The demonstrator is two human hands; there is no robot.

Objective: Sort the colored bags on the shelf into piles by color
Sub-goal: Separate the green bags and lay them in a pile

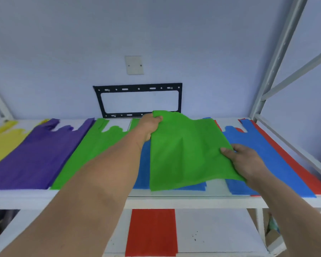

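Note:
A green bag (183, 151) is lifted off the white shelf (193, 200), its top raised toward the wall. My left hand (149, 125) grips its upper left corner. My right hand (245, 162) pinches its right edge lower down. Under it lies a blue bag (143, 164). To the left, flat on the shelf, lie a green bag (93, 149), a purple bag (35, 154) and a yellow bag (2, 141). On the right lie another blue bag (271, 160) and a red bag (304, 173) partly under it.
A red bag (152, 232) lies on the lower shelf. A black metal bracket (137, 89) and a white wall plate (134, 64) are on the wall behind. The white rack upright (278, 58) stands at the right.

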